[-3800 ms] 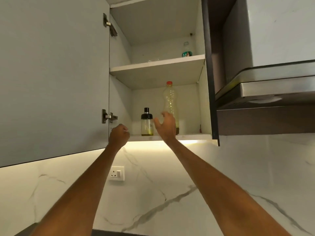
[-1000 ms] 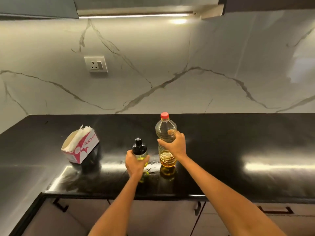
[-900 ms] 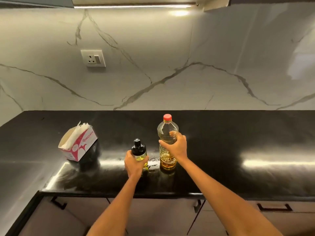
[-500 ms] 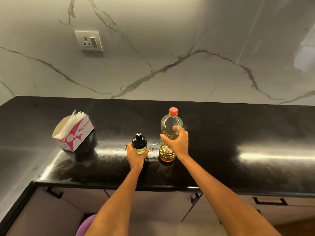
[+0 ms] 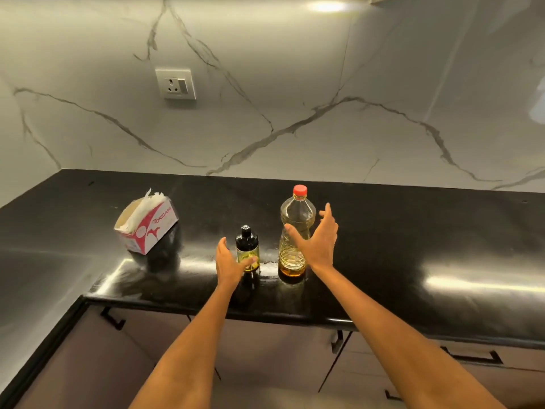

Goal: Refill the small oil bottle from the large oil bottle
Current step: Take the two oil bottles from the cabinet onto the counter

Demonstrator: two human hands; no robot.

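- Countertop (image 5: 383, 231): glossy black, with pale streaks of reflected light.
- Backsplash (image 5: 295, 69): white marble pattern, grey veins running diagonally.
- Large oil bottle (image 5: 296, 219): clear plastic, red cap, golden-amber oil low in the base.
- Small oil bottle (image 5: 247, 249): black top, clear body, yellow-green oil.
- Tissue box (image 5: 147, 228): white with red-pink print, white tissue.
- Wall socket (image 5: 176, 83): white.
- Cabinet fronts (image 5: 265, 349): brownish-grey, black handles.

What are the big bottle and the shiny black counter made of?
The big bottle looks like thin clear plastic: see-through, with ribbed rings low down and a red screw cap. The counter looks like polished black stone, perhaps granite: it mirrors the lights and the bottles. It could be another glossy slab; the picture can't settle that.
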